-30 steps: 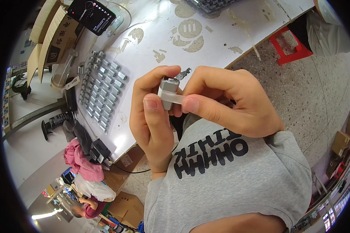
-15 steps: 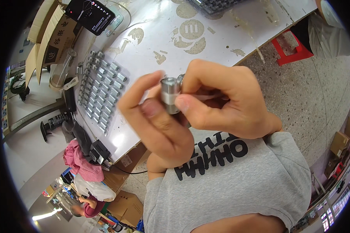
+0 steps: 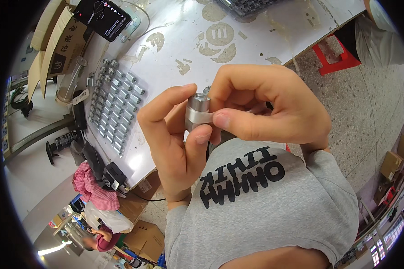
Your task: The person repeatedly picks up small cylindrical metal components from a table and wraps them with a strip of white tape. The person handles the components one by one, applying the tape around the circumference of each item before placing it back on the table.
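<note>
Above the table's near edge, my left hand (image 3: pixel 168 127) holds a short silver metal cylinder (image 3: pixel 199 102) upright, index finger at its top and thumb low on its side. A pale, translucent band of tape (image 3: pixel 198 116) runs round the cylinder's middle. My right hand (image 3: pixel 278 105) is closed, its thumb tip pressing the tape's right end against the fingers behind. Beside the cylinder's top, close to my right index finger, a small shiny metal piece (image 3: pixel 206 90) shows in part; what holds it is hidden.
To the left, several similar cylinders stand in rows in a clear tray (image 3: pixel 136 75). Behind it are a cardboard box (image 3: pixel 67 49), a clear jar (image 3: pixel 72 80) and a phone (image 3: pixel 98 19). Another filled tray (image 3: pixel 244 8) lies at the far edge. A red stool (image 3: pixel 330 56) stands right.
The strip that stretched from the cylinder into my right hand now lies flat round the cylinder. My right hand has shifted slightly right; my left thumb has moved onto the cylinder's lower side.
</note>
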Demonstrator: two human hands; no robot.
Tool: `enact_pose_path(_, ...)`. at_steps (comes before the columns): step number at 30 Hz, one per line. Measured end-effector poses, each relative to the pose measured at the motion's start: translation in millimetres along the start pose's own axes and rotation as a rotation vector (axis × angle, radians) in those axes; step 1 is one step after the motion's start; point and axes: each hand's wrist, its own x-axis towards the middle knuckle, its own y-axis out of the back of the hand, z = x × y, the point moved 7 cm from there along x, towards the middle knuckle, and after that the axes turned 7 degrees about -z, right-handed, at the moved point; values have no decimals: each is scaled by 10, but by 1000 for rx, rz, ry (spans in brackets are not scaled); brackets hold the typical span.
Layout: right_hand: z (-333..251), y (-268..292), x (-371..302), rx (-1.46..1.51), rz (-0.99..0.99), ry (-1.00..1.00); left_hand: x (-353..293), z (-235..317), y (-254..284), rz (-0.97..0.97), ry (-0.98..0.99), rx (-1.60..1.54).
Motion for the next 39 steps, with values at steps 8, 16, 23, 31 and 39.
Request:
enact_pose_path(8, 40, -42, 21, 23, 37, 70, -35, -61, -40, -14, -73, 6)
enact_pose_path(16, -48, 16, 4, -228, 157, 217, -70, 11, -44, 142, -136, 282)
enact_pose_path(23, -90, 21, 22, -552, 188, 385, 22, -13, 67, -37, -8, 350)
enact_pose_path(31, -112, -344, -52, -1253, 202, 862, 50, -164, 166, -261, 255, 181)
enact_pose_path(39, 126, -602, 21, -1435, -51, 927, -283, -692, 290, -8, 414, -286)
